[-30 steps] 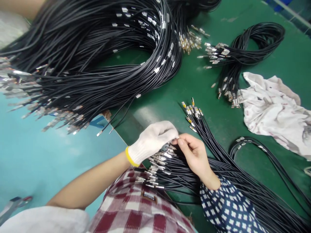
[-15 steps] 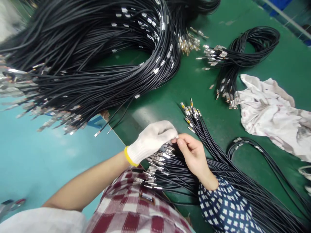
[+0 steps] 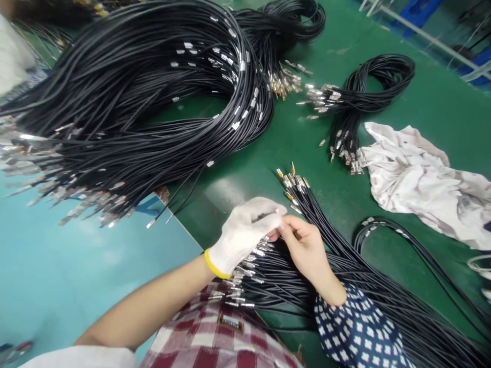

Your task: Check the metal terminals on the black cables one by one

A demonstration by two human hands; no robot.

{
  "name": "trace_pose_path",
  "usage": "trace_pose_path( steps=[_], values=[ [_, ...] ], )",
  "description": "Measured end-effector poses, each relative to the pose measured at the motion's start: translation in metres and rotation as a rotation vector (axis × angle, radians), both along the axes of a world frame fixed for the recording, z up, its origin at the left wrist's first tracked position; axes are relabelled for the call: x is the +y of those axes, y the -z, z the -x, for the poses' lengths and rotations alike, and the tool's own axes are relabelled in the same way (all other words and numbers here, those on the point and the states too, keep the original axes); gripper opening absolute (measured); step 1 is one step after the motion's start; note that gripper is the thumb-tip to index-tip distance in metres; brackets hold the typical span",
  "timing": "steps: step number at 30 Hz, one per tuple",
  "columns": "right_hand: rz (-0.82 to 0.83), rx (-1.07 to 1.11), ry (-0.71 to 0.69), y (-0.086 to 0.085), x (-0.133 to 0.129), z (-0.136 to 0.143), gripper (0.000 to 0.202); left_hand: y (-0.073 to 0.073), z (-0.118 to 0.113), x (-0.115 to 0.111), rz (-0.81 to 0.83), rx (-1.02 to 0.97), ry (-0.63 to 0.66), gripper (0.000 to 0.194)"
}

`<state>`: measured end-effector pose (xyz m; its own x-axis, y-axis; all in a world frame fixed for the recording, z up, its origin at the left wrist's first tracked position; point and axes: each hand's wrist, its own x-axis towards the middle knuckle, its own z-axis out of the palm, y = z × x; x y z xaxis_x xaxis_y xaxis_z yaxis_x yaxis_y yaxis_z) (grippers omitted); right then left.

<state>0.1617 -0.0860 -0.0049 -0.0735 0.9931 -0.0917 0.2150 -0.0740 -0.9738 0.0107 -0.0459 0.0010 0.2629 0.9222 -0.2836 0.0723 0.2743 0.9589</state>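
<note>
beneath the right hand (image 3: 307, 250), cables (image 3: 287, 278) slant down-right, metal tips (image 3: 250, 265) pointing left.

The surface (image 3: 307, 135) is of a green colour, and the floor (image 3: 57, 281) is light turquoise blue. The big cable bundle (image 3: 115, 102) is black, with small silver-white tags (image 3: 235, 125) on it. The cables (image 3: 276, 281) in front are also black, and their end pieces (image 3: 249, 266) are silvery; a few tips (image 3: 288, 195) show yellow. The glove (image 3: 240, 232) is white with a yellow edge. The sleeve (image 3: 356, 327) is dark blue with white flower-like shapes. The garment (image 3: 207, 340) has dark red and white checks. The crumpled cloth (image 3: 414, 174) is white with faint reddish marks.
</note>
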Motion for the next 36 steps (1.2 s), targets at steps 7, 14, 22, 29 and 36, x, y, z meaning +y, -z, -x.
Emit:
trace_pose_path(
  steps=[7, 14, 22, 29, 36],
  values=[
    [-0.040, 0.063, 0.036, 0.002, -0.002, 0.005, 0.030, -0.010, -0.011, -0.003, 0.217, -0.186, -0.092, 0.013],
    [-0.003, 0.050, 0.027, 0.003, -0.004, 0.005, 0.032, -0.009, -0.009, -0.003, 0.223, -0.223, -0.059, 0.014],
    [0.040, 0.072, 0.013, 0.003, -0.002, 0.004, 0.034, -0.011, -0.007, -0.002, 0.179, -0.102, -0.029, 0.013],
    [0.117, 0.200, -0.016, -0.001, 0.001, 0.000, 0.030, 0.002, 0.005, 0.001, 0.182, -0.171, 0.011, 0.024],
    [0.147, 0.178, -0.027, 0.002, -0.002, 0.001, 0.027, 0.000, 0.008, 0.007, 0.242, -0.257, 0.014, 0.023]
  ],
)
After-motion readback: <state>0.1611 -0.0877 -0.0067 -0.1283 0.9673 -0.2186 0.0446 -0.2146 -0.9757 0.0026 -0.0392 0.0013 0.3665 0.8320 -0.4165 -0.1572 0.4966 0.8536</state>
